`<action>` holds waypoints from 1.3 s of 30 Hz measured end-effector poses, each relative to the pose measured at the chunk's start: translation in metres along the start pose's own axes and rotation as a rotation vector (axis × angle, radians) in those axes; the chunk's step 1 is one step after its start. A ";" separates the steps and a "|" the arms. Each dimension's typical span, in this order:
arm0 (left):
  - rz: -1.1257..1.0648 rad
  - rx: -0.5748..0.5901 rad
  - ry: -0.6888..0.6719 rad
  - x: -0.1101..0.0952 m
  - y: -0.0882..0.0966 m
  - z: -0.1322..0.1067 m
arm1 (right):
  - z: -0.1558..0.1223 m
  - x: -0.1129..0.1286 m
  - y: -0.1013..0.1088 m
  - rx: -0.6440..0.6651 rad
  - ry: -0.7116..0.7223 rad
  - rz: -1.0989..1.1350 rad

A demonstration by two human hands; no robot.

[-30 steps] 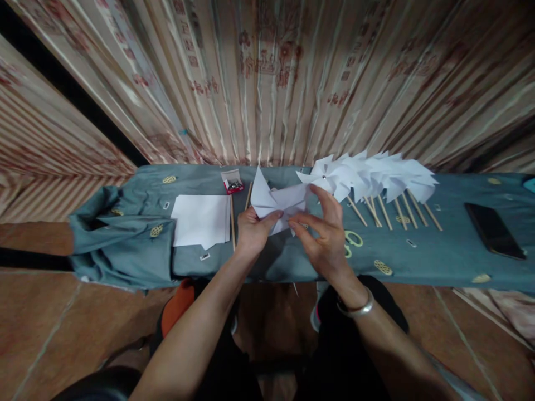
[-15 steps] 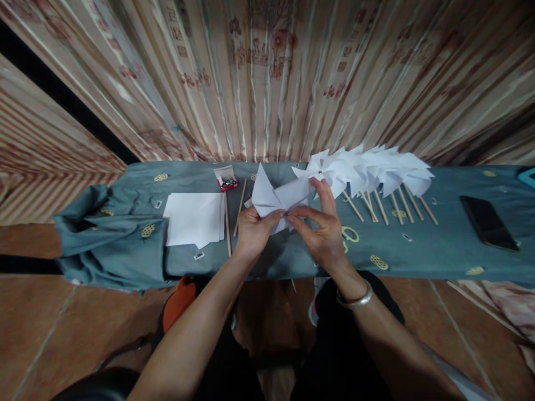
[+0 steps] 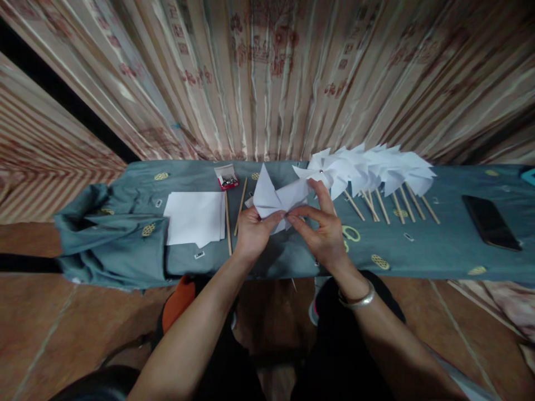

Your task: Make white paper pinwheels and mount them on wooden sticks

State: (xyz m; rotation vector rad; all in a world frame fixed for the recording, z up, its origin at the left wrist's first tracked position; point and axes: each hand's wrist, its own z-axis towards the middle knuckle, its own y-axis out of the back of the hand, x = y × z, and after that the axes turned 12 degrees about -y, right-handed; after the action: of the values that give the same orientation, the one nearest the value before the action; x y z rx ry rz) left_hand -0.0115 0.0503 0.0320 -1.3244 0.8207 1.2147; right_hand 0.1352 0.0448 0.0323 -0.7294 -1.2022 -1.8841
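Note:
Between my hands is a white paper pinwheel (image 3: 267,195), its folded points standing up, held just above the cloth. My left hand (image 3: 252,231) grips it from the left, thumb pressed near the centre. On the right side, my right hand (image 3: 321,228) pinches the paper with thumb and finger close to the middle, another finger raised along its right edge. No stick shows on this pinwheel. Several finished-looking paper pinwheels (image 3: 376,167) on wooden sticks lie overlapped beyond my right hand. Green-handled scissors (image 3: 351,234) lie partly hidden beside that hand.
A stack of white paper sheets (image 3: 194,218) lies on the left of the cloth-covered table (image 3: 434,245). Two wooden sticks (image 3: 228,225) and an open small box of metal pins (image 3: 228,178) are beside it. A black phone (image 3: 491,223) lies far right. Curtains (image 3: 267,83) hang behind.
Both hands keep nearly the same hold on the pinwheel. My right hand's raised finger has shifted slightly left along the paper; the view has moved a little.

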 end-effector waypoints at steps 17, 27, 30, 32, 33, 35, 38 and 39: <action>0.084 0.047 -0.051 0.000 0.005 -0.001 | 0.002 -0.005 -0.001 0.093 -0.163 0.190; 0.096 0.104 -0.057 0.006 0.012 0.001 | 0.001 -0.005 -0.003 0.110 -0.235 0.217; 0.088 0.092 -0.061 0.007 0.012 0.002 | 0.000 -0.005 -0.006 0.096 -0.261 0.229; 0.076 0.084 -0.061 0.007 0.012 0.002 | 0.000 -0.003 -0.007 0.091 -0.275 0.233; 0.067 0.082 -0.059 0.007 0.012 0.002 | 0.000 -0.002 -0.007 0.087 -0.280 0.234; 0.043 0.076 -0.049 0.008 0.012 0.002 | -0.001 0.001 -0.008 0.072 -0.293 0.231; 0.005 0.062 -0.011 0.008 0.011 0.002 | -0.002 0.004 -0.009 0.009 -0.330 0.211; -0.002 0.053 0.002 0.008 0.011 0.002 | -0.002 0.004 -0.009 -0.018 -0.344 0.200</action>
State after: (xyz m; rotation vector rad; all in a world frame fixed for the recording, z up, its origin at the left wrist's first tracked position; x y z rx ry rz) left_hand -0.0202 0.0515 0.0222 -1.2831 0.8472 1.1824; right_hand 0.1251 0.0440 0.0301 -1.1749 -1.2672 -1.6482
